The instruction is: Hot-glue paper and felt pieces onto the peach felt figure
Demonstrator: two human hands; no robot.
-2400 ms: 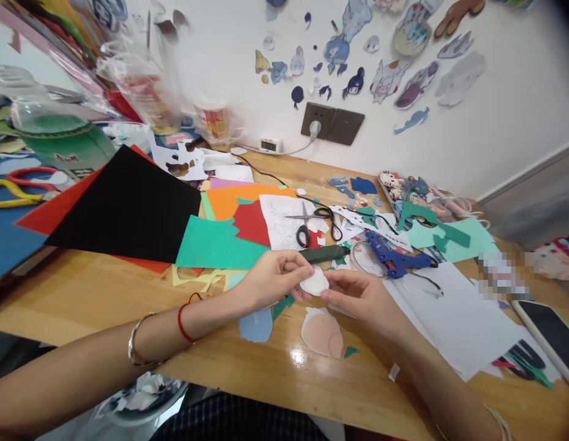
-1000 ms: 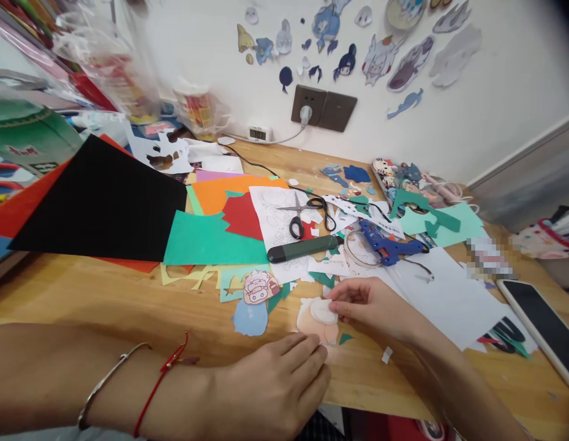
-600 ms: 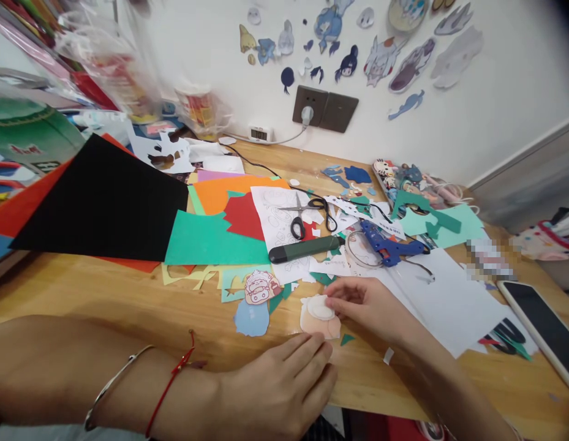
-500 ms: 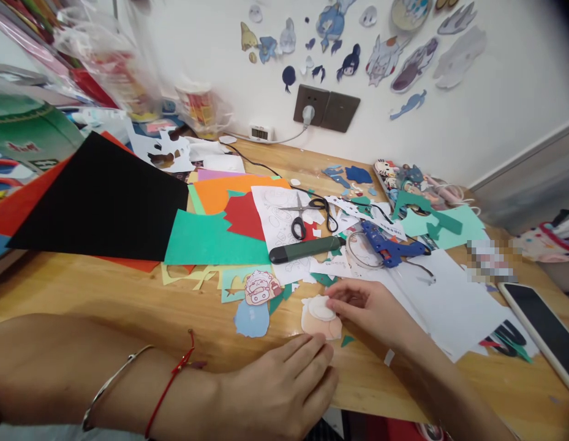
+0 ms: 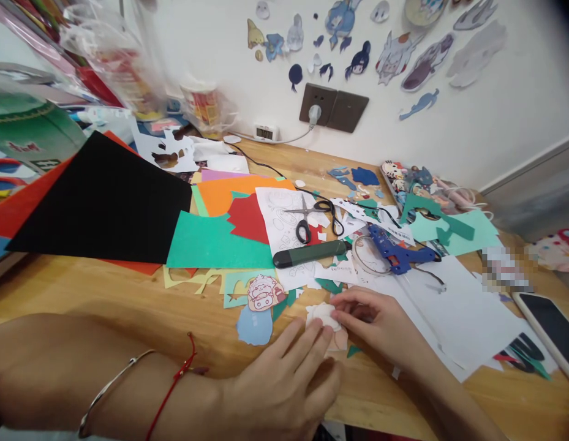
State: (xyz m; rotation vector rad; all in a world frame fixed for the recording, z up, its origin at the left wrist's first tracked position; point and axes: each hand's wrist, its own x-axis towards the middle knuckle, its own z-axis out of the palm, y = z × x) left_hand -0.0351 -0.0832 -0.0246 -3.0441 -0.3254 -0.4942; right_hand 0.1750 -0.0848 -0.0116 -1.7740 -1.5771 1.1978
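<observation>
A peach-coloured paper cutout [image 5: 340, 342] lies on the wooden table, with a small white paper piece [image 5: 321, 311] on top of it. My left hand [image 5: 291, 370] reaches over from the left, fingers stretched out, their tips resting on the two pieces and hiding part of them. From the right, my right hand [image 5: 369, 320] pinches the edge of the white paper piece between thumb and fingers. Left of the hands lies a cartoon sheep cutout [image 5: 264, 294], overlapping a light blue paper cutout [image 5: 255, 326].
Scissors [image 5: 304, 212], a dark green cutter-like tool [image 5: 312, 252] and a blue glue gun [image 5: 399, 251] lie behind on paper scraps. Black sheet [image 5: 105, 202] and green sheet [image 5: 215, 242] spread leftward. A phone [image 5: 548, 331] is at right. Wall sockets [image 5: 317, 101] hold a plug.
My left fingers have moved up onto the white paper piece from the peach cutout's lower edge. My right hand keeps its pinch. The view has shifted slightly.
</observation>
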